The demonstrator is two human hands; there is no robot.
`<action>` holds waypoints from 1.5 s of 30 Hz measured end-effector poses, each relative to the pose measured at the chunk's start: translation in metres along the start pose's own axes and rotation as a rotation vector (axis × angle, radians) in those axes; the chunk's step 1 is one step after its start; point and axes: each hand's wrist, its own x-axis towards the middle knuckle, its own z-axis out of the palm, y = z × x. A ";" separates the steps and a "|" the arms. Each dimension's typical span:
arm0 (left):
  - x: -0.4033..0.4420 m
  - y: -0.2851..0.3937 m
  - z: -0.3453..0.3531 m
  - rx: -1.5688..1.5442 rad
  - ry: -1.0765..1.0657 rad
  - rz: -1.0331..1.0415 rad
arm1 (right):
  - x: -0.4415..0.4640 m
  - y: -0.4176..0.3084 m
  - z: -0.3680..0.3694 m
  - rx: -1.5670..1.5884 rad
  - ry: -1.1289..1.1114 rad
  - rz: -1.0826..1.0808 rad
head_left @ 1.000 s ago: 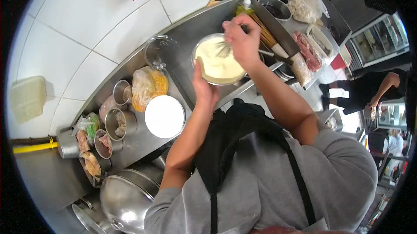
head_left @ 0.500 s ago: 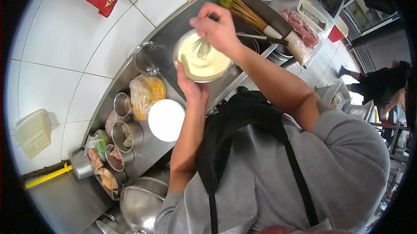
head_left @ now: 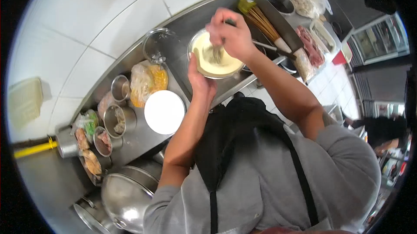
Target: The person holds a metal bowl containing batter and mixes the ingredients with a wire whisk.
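Observation:
A metal bowl (head_left: 193, 51) of pale yellow batter (head_left: 223, 65) sits low in the steel sink area in front of me. My left hand (head_left: 201, 80) grips its near left side, thumb up along the rim, the other fingers hidden beneath. Above the bowl my right hand (head_left: 230, 34) is wrapped around the handle of a whisk (head_left: 213, 54). The whisk's wires dip into the batter and are smeared by motion. Left of the bowl stands a curved metal faucet (head_left: 160, 59).
A white round lid or plate (head_left: 164, 112) and bags of yellow food (head_left: 150, 84) lie at left, near several metal cups (head_left: 115, 121). Wooden skewers (head_left: 264, 24), an oil pump bottle (head_left: 246, 4) and raw meat (head_left: 310, 46) are at right. A person (head_left: 382, 134) stands far right.
My view has shifted, so the bowl and both hands appear farther right. The right hand and whisk have moved within the bowl; the left hand keeps its hold on the bowl.

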 end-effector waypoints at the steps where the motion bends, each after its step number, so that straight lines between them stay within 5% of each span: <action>1: -0.002 0.004 -0.003 -0.042 -0.012 -0.015 | -0.002 -0.002 0.000 0.096 -0.181 0.063; 4: -0.005 0.002 -0.009 -0.017 0.035 0.007 | -0.002 0.005 -0.012 -0.077 0.139 -0.040; 5: -0.008 -0.002 -0.012 -0.022 0.059 -0.011 | 0.002 0.017 -0.014 0.098 0.073 -0.113; 8: -0.004 -0.003 -0.014 -0.041 0.110 -0.030 | -0.008 -0.005 -0.003 -0.020 -0.094 0.148; 10: -0.006 -0.005 -0.014 -0.019 0.052 -0.004 | -0.005 0.001 -0.013 -0.419 0.151 -0.115; 12: -0.007 -0.013 -0.010 0.023 0.067 0.022 | 0.004 0.014 -0.016 -0.009 0.193 -0.214; 15: -0.001 -0.011 -0.019 -0.090 0.024 0.005 | -0.009 0.014 -0.004 0.242 -0.169 -0.109; 17: 0.003 -0.004 -0.024 -0.075 0.025 0.023 | -0.008 -0.002 -0.020 -0.341 -0.208 -0.114; 20: -0.002 -0.001 -0.028 -0.017 0.076 0.059 | -0.022 -0.054 -0.018 -0.791 -0.240 0.255; 21: -0.007 0.004 -0.025 -0.009 0.095 0.088 | -0.012 -0.076 -0.028 -0.836 -0.408 0.738; 24: -0.002 0.001 -0.026 0.032 0.111 0.141 | -0.006 -0.066 -0.019 -1.059 -0.495 0.687; 29: -0.005 0.003 -0.026 -0.030 0.084 0.128 | -0.001 -0.090 0.010 -1.747 -0.697 0.267; 33: -0.007 0.000 -0.028 -0.030 0.094 0.092 | -0.018 -0.062 -0.007 -1.627 -0.848 -0.015; 41: -0.008 0.003 -0.033 -0.019 0.098 0.075 | -0.017 -0.068 -0.009 -1.570 -0.914 -0.013; 44: -0.022 0.010 -0.019 -0.014 0.129 0.124 | 0.001 -0.086 -0.004 -1.792 -0.799 0.230; 45: -0.024 0.004 -0.019 -0.014 0.132 0.102 | -0.002 -0.075 -0.010 -1.779 -0.743 -0.013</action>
